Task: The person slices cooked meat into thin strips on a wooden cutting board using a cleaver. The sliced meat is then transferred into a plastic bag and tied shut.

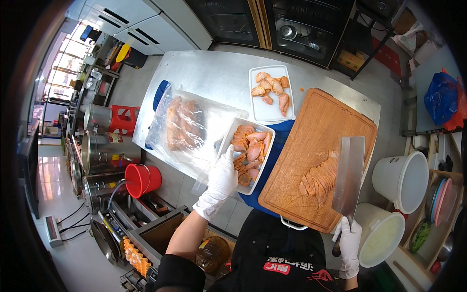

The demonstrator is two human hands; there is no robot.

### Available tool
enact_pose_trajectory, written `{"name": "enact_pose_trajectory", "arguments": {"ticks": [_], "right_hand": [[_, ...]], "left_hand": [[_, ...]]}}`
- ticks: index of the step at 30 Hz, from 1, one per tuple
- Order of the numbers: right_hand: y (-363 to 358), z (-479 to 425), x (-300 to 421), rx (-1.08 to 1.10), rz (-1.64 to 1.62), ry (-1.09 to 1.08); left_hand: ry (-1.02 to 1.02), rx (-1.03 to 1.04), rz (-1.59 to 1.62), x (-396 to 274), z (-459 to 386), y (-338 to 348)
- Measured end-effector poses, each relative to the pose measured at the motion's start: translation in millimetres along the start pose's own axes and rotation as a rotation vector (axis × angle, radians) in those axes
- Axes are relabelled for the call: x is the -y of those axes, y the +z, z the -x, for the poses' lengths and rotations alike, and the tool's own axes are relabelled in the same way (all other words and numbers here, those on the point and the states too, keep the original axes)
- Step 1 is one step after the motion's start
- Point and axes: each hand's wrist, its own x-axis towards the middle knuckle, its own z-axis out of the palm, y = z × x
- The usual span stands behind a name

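Note:
My right hand (349,242), in a white glove, grips the handle of a broad Chinese cleaver (348,175). The blade stands beside a row of thin seasoned meat slices (319,179) on a wooden cutting board (321,124). My left hand (222,175), gloved too, holds the left rim of a white plastic container (249,190); its fingertips reach over the edge, and some fingers are hidden. Inside the container lie sliced meat pieces (255,151). Behind it, a shallow white tray (261,109) carries several orange-coated meat chunks (269,85).
A clear plastic bag (215,109) with large meat pieces (182,124) covers the steel table's (211,69) left part. A blue cloth (281,137) lies under the container and beside the board. White buckets (386,182) stand at right, a red bucket (138,180) and steel pots (105,151) at left.

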Motion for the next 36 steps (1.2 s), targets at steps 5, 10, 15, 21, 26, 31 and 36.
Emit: {"name": "enact_pose_trajectory", "arguments": {"ticks": [5, 10, 15, 21, 26, 31, 36], "right_hand": [[-2.1, -0.1, -1.1, 0.018, -0.008, -0.002], [0.1, 0.3, -0.7, 0.01, 0.006, -0.013], [0.3, 0.4, -0.2, 0.004, 0.009, -0.016], [-1.6, 0.3, -0.5, 0.029, -0.007, -0.008], [1.0, 0.6, 2.4, 0.015, 0.016, -0.016], [1.5, 0.4, 1.8, 0.011, 0.027, -0.012], [2.9, 1.0, 2.9, 0.008, 0.022, -0.012]], "left_hand": [[0.003, 0.18, -0.217, -3.2, -5.5, -3.4], [0.085, -0.017, -0.114, 7.9, -9.0, 9.4], [0.119, -0.051, -0.015, 3.8, -12.6, 7.7], [0.061, -0.048, 0.066, 11.6, -8.7, 14.6], [0.042, 0.016, -0.029, 9.7, -4.8, 11.0], [0.161, 0.035, -0.096, 4.3, -5.7, 0.0], [0.141, 0.089, -0.127, 6.1, -7.1, -0.9]]}}
